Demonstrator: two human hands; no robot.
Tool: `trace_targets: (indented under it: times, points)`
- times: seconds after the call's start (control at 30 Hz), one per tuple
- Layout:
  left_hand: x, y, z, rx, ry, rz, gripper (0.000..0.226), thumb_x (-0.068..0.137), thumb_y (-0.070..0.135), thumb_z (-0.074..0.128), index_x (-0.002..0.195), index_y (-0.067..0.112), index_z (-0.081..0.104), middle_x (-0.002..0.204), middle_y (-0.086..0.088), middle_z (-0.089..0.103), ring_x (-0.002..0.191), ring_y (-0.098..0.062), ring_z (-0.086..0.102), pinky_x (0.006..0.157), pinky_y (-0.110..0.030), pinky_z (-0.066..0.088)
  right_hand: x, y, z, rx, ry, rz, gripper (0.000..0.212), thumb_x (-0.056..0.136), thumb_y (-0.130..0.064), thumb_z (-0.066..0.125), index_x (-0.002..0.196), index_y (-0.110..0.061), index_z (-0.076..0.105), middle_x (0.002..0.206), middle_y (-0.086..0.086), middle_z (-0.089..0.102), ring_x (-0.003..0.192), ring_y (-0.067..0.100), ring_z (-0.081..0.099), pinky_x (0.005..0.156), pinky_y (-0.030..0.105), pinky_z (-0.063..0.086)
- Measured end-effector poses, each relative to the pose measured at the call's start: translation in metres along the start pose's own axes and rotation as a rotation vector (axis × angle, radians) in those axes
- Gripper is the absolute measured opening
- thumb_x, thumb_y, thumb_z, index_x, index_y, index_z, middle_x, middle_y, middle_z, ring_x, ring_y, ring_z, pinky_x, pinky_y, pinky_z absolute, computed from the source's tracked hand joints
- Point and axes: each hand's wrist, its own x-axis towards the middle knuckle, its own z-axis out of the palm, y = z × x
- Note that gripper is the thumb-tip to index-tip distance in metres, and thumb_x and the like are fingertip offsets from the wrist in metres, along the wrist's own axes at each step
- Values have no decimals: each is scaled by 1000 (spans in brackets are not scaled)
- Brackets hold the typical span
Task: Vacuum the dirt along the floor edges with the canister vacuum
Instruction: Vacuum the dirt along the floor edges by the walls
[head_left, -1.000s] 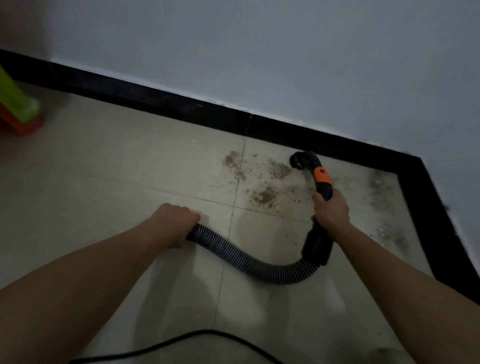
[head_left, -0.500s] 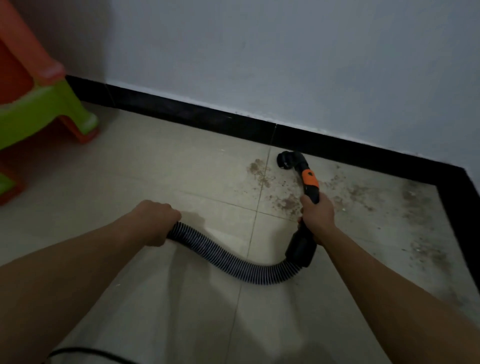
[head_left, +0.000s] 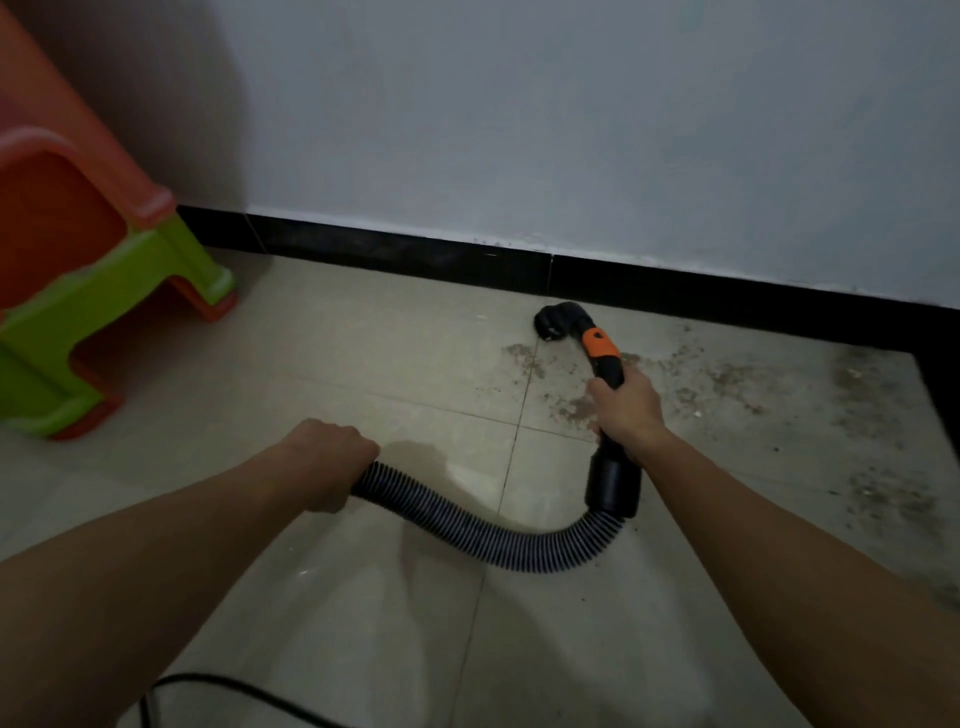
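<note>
Far left of the frame there's an orange and green plastic stool (head_left: 104, 291) parked by the wall, well apart from the mess. Lower middle, the left hand (head_left: 324, 462) has its fingers wrapped fully around the ribbed hose (head_left: 467, 535), probably to carry the slack so it doesn't tug on the wand. The hose sags in a U and runs up into the black cuff. Right of centre, the right hand (head_left: 626, 410) is closed tight around the wand handle (head_left: 602, 351) just below the orange collar, so it can steer. The nozzle (head_left: 558, 319) sits on the floor (head_left: 363, 374) just beside the black baseboard (head_left: 415, 257), at the left end of the dirt (head_left: 727, 384), which spreads to the right edge of the frame. Compared with a second ago, the view has swung left: more stool, and the corner's gone. A power cord (head_left: 234, 686) shows bottom left.
</note>
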Motion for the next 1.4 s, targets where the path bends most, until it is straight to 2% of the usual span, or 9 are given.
trace_targets:
  times: [0.07, 0.17, 0.23, 0.33, 0.5, 0.7, 0.87, 1.13, 1.4]
  points:
    - [0, 5, -8, -20, 15, 5, 34, 89, 23, 55, 122, 22, 47, 117, -3, 58, 104, -21, 60, 76, -29, 41, 0, 10, -23, 14, 89, 56, 26, 92, -25, 58, 116, -15, 53, 89, 16, 63, 67, 32, 63, 68, 47, 58]
    - [8, 22, -25, -42, 64, 59, 34, 89, 22, 56, 122, 21, 46, 117, -4, 57, 103, -21, 59, 75, -29, 40, -3, 29, -64, 36, 202, 129, 29, 92, -23, 59, 115, -8, 55, 85, 17, 60, 60, 30, 59, 64, 45, 56]
    - [16, 36, -35, -46, 98, 109, 35, 88, 22, 57, 121, 21, 47, 115, -4, 58, 102, -21, 59, 76, -30, 41, -9, 39, -87, 48, 219, 167, 28, 92, -22, 59, 115, -6, 54, 85, 18, 59, 57, 29, 57, 60, 43, 55]
    - [24, 52, -47, -36, 126, 166, 35, 87, 22, 59, 120, 21, 49, 113, -3, 58, 100, -21, 60, 75, -30, 42, -23, 43, -110, 70, 155, 191, 25, 93, -17, 59, 114, -5, 53, 80, 16, 56, 54, 25, 53, 51, 35, 49]
    - [23, 62, -48, -39, 108, 228, 36, 82, 21, 65, 116, 22, 53, 110, -3, 60, 98, -21, 61, 77, -31, 46, -54, 35, -122, 27, 27, 182, 18, 93, -10, 57, 110, -4, 52, 72, 15, 51, 49, 23, 48, 44, 30, 44]
    - [16, 59, -35, -42, 49, 253, 40, 76, 24, 71, 113, 23, 54, 109, -2, 60, 98, -21, 61, 79, -32, 49, -83, 42, -117, -20, -38, 190, 19, 94, -13, 57, 111, -8, 52, 74, 15, 53, 51, 23, 50, 48, 31, 47]
    - [14, 59, -31, -17, 9, 250, 43, 73, 26, 74, 112, 24, 56, 106, 0, 62, 94, -19, 62, 75, -31, 49, -102, 41, -118, -83, -93, 183, 19, 93, -17, 58, 110, -9, 53, 76, 14, 56, 52, 23, 53, 51, 32, 48]
    - [15, 67, -41, 25, -19, 260, 40, 70, 25, 76, 106, 23, 58, 102, -1, 63, 90, -19, 63, 71, -30, 49, -124, 36, -120, -133, -187, 171, 16, 93, -17, 59, 107, -12, 53, 74, 12, 55, 51, 21, 53, 49, 29, 47]
    - [8, 46, -40, 18, -2, 198, 36, 76, 22, 70, 109, 21, 55, 103, 0, 60, 94, -19, 62, 71, -29, 47, -75, 44, -112, -70, 38, 165, 23, 93, -17, 58, 113, -6, 53, 79, 16, 55, 55, 26, 54, 52, 33, 48]
